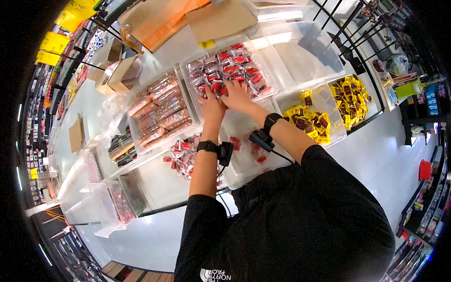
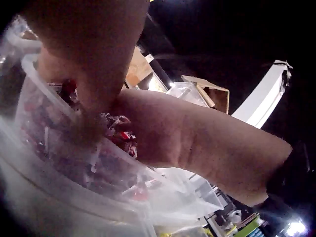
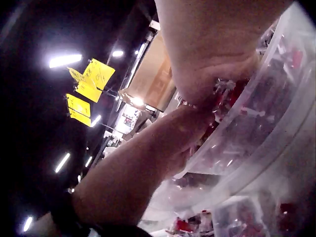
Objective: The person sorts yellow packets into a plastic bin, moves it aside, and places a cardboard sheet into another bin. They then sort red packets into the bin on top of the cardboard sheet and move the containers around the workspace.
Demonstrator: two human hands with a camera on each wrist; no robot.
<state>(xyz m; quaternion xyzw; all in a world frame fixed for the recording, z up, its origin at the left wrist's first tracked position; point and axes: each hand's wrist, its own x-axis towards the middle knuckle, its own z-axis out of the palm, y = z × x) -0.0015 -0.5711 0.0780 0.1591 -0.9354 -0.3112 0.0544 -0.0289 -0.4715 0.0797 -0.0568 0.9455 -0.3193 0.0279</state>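
Note:
A clear plastic bin (image 1: 275,77) holds many small red-and-clear wrapped packets (image 1: 230,61). Both hands reach into its near side, close together. In the head view the left hand (image 1: 211,104) has its fingers among the packets, and the right hand (image 1: 236,96) lies just beside it with fingers bent down onto them. Through the bin's wall (image 2: 74,158) the left wrist view shows packets around the hands. The right wrist view also shows red packets (image 3: 237,91) by the hands. Fingertips are hidden in the packets, so any grip on a single one cannot be told.
Left of the bin stands a tray of brown wrapped rolls (image 1: 162,108). Loose red packets (image 1: 183,157) lie nearer the body. Yellow packets (image 1: 310,123) fill bins at right, below an almost bare bin (image 1: 305,56). Cardboard (image 1: 159,23) lies behind; black rods (image 1: 352,28) stick out at the upper right.

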